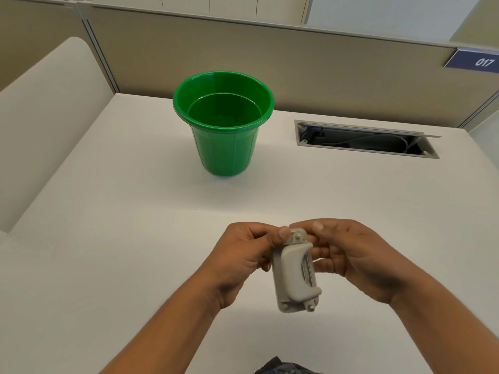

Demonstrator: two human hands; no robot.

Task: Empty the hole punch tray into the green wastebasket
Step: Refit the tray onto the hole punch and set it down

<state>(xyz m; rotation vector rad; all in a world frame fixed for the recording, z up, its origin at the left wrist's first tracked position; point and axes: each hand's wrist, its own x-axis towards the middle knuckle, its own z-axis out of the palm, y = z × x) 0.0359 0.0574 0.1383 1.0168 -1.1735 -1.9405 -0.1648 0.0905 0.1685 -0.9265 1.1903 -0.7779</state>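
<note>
Two hands low at the near edge, both closed on one grey hole punch (294, 268) held clear above the white table (108, 211). Left hand (243, 255) wrapped round the punch's left flank, thumb pressed on the far end near the hinge, likely steadying the body. Right hand (348, 255) curled against the right side, fingertips at the same far end, seemingly feeling for the tray's edge to pry it loose. Tray itself hidden on the underside, apparently not yet off. Farther off and slightly left, green wastebasket (224, 122) upright, mouth open, well apart from the punch. Far right, open cable slot (364, 139) in the table.
</note>
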